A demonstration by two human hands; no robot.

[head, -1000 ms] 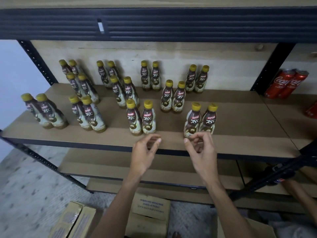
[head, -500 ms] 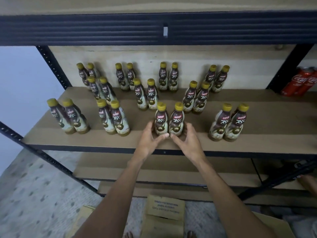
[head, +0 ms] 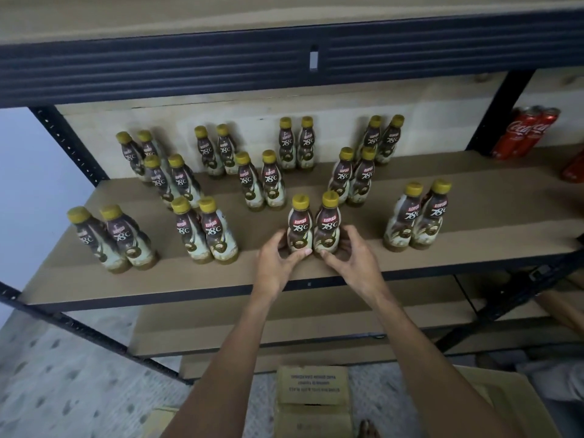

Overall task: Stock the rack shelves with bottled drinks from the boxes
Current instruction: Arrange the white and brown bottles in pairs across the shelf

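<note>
Stocking in progress: a person's left hand (head: 278, 262) and right hand (head: 352, 259) clasp a pair of Kopiko 78°C bottles (head: 313, 226) that stand upright and touching near the front edge of a wooden shelf (head: 474, 197). The left hand's fingers curl round the base of the left bottle, and the right hand's fingers curl round the base of the right one. More yellow-capped bottles of the same kind stand in twos around them. A right-hand pair (head: 417, 216) is at 3 o'clock, and a near left pair (head: 205, 232) and a far left pair (head: 110, 238) are at 9 o'clock. Further pairs fill the arc from 10 to 1 o'clock toward the back wall. Red Coca-Cola cans (head: 524, 131) stand at 2 o'clock, beyond a dark rack upright (head: 494, 112). At 6 o'clock, down on the floor, sits a cardboard box (head: 313, 387).
</note>
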